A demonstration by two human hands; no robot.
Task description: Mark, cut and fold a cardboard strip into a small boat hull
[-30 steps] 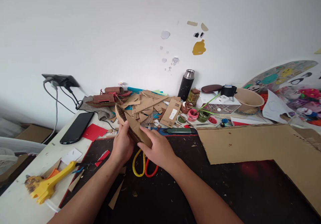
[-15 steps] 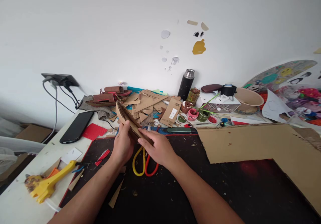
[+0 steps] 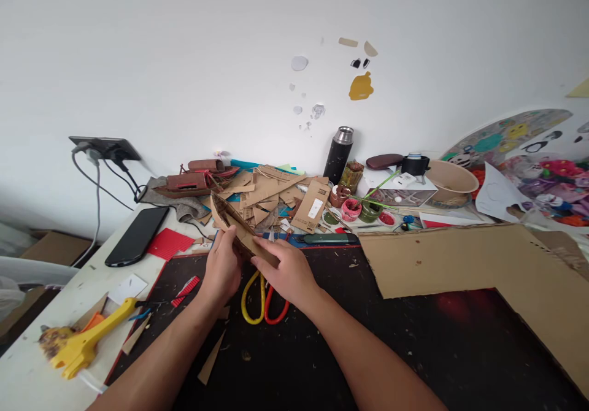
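Observation:
A cardboard boat hull (image 3: 219, 210), pointed at its far left end, is held tilted above the dark mat. My left hand (image 3: 224, 264) is closed around its near left side, thumb on the rim. On the other side my right hand (image 3: 286, 267) grips the near right end, with fingers reaching over the inside. Part of the hull is hidden behind both hands. Just below them lie scissors (image 3: 252, 318) with one yellow and one red handle loop; their blades are covered by the hull and hands.
Cardboard scraps (image 3: 271, 193) pile up behind the hands, beside brown model boats (image 3: 188, 184). Paint pots (image 3: 351, 210) and a black thermos (image 3: 338, 156) stand farther right. A large cardboard sheet (image 3: 432, 261) covers the mat's right side. A yellow glue gun (image 3: 99, 337) and phone (image 3: 137, 236) lie left.
The hull has tipped a little, so more of its inside shows. Both hands keep their hold. The whole view has shifted slightly.

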